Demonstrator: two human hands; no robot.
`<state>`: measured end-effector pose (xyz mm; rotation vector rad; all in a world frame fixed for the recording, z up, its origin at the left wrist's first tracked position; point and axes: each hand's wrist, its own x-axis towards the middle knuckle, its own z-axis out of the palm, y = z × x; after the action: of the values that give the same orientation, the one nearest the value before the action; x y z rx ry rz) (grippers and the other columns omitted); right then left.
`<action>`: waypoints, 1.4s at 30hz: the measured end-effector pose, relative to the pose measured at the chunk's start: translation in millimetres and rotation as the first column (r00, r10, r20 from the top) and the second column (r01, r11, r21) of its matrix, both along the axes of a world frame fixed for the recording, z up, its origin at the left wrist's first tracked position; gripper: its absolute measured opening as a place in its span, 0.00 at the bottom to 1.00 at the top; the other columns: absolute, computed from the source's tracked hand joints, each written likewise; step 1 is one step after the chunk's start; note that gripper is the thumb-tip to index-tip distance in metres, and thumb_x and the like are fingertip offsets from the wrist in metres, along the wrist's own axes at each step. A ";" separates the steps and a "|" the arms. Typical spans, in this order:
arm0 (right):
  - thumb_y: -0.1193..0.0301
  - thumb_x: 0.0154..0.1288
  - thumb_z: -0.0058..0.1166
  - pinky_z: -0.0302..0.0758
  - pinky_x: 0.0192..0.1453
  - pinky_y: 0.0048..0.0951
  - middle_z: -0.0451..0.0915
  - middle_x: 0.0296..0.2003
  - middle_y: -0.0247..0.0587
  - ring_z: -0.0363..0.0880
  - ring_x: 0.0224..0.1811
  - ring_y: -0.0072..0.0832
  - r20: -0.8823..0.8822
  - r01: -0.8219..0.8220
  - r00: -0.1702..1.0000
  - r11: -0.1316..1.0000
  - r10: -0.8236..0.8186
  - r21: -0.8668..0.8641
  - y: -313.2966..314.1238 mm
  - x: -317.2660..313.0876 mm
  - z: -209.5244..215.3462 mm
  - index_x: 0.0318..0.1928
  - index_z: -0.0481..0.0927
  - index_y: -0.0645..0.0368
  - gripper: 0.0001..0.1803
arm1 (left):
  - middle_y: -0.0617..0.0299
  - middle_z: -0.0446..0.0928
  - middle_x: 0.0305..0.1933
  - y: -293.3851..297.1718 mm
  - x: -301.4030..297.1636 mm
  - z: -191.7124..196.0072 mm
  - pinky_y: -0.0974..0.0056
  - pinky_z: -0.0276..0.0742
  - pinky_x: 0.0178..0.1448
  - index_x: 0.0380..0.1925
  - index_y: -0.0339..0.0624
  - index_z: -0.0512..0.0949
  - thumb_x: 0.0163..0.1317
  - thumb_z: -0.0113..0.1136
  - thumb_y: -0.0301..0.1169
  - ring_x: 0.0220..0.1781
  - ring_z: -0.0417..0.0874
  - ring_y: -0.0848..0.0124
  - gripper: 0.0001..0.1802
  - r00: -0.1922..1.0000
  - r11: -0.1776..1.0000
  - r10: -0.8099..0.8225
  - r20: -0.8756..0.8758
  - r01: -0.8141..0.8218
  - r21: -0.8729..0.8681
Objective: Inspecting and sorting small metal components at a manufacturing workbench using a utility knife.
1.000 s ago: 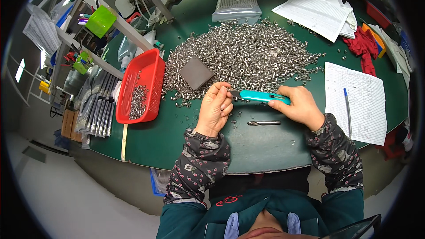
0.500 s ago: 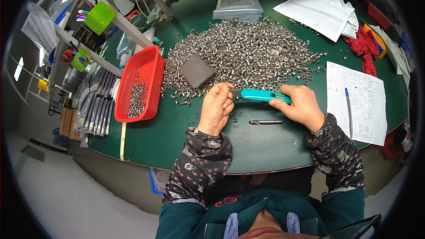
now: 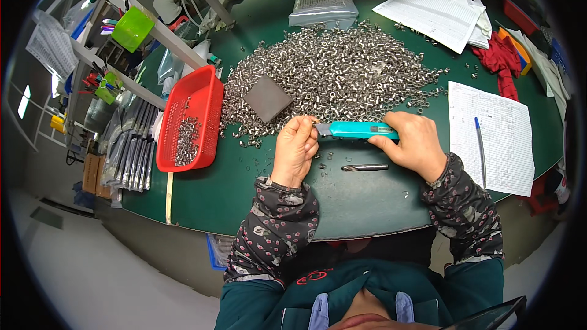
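Head view shows the work at the middle of one piece, as I judge it, with much more remaining around the hands. The left hand point(image 3: 295, 150) has its thumb and forefinger closed in a pinch on a small metal piece point(image 3: 315, 120), of which only a little edge is visible. The right hand point(image 3: 417, 143) is wrapped firmly around the teal handle of a utility knife point(image 3: 361, 130), whose bare blade point(image 3: 323, 129) points to the left fingertips; whether the edge touches the piece, I cannot tell. Just beyond both hands spreads a large heap of short metal rings point(image 3: 348, 73), and a dark square block point(image 3: 268, 98) lies on its near left part, ahead of the left hand. To the left of this hand, well apart, the red plastic basket point(image 3: 214, 95) contains a much smaller lot of metal pieces point(image 3: 187, 140). If these are the finished ones, which the view does not prove, then only a small share is done and the heap is left. Nearer to the body than the knife, between the hands, a fluted drill bit point(image 3: 365, 167) rests on the green tabletop point(image 3: 361, 208), not held by either hand.
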<state>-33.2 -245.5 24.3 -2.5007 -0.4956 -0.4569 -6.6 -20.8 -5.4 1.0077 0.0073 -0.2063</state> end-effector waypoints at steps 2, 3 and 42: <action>0.55 0.48 0.56 0.67 0.25 0.39 0.72 0.19 0.42 0.73 0.22 0.41 0.017 -0.003 1.000 1.000 0.003 0.003 -0.3 -0.1 -1.2 0.23 0.72 0.59 0.18 | 0.67 0.68 0.21 -0.3 -1.1 1.2 0.81 0.51 0.14 0.32 0.39 0.72 0.62 0.48 0.32 0.14 0.57 0.86 0.08 1.000 1.000 0.005 0.010 -0.005 0.015; 0.56 0.47 0.56 0.67 0.25 0.38 0.72 0.19 0.42 0.73 0.22 0.41 0.028 -0.004 1.000 1.000 0.004 -0.001 -0.4 -0.2 -1.2 0.24 0.72 0.59 0.18 | 0.68 0.67 0.21 -0.7 -1.5 1.7 0.82 0.51 0.14 0.31 0.39 0.71 0.61 0.49 0.32 0.14 0.57 0.86 0.07 1.000 1.000 0.010 0.022 -0.011 0.029; 0.63 0.39 0.61 0.64 0.28 0.32 0.66 0.20 0.36 0.68 0.25 0.33 0.298 -0.059 0.948 0.984 0.109 -0.171 -11.9 1.6 13.4 0.22 0.69 0.57 0.15 | 0.70 0.62 0.16 8.7 -2.4 17.4 0.81 0.47 0.12 0.25 0.42 0.69 0.61 0.49 0.32 0.10 0.53 0.87 0.08 0.962 0.920 -0.219 -0.160 0.259 0.296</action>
<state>-31.6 -257.4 37.8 -2.5585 -0.7851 -0.8069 -9.0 -12.0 12.0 1.3136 0.0308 -0.5052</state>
